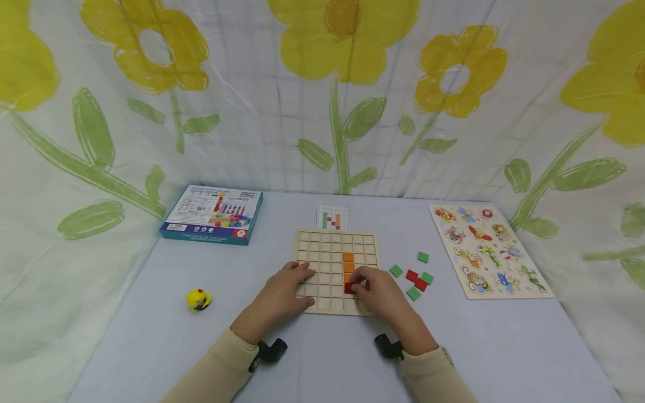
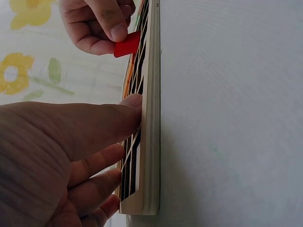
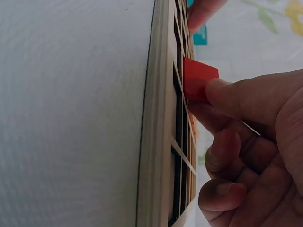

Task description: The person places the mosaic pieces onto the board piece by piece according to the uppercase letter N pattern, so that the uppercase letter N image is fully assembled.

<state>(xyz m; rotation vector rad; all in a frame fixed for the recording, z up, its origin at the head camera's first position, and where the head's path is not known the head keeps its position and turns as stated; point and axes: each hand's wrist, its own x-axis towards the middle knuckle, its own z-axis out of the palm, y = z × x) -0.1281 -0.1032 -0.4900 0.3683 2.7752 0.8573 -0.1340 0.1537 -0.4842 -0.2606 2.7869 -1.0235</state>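
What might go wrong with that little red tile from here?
The red tile is held on edge over the wooden board, so it could slip from the right fingers or land crooked. Those fingers might also nudge the nearby orange tiles out of place. Pulling away could brush the loose tiles beside the board.

Green tiles (image 1: 423,257) 4, red tiles (image 1: 411,275) 3, orange tiles (image 1: 348,267) 3 visible, hands (image 1: 286,291) (image 1: 382,291) 2; one each: grid board (image 1: 325,268), card (image 1: 332,216), box (image 1: 212,215), toy (image 1: 198,300), puzzle (image 1: 491,270).
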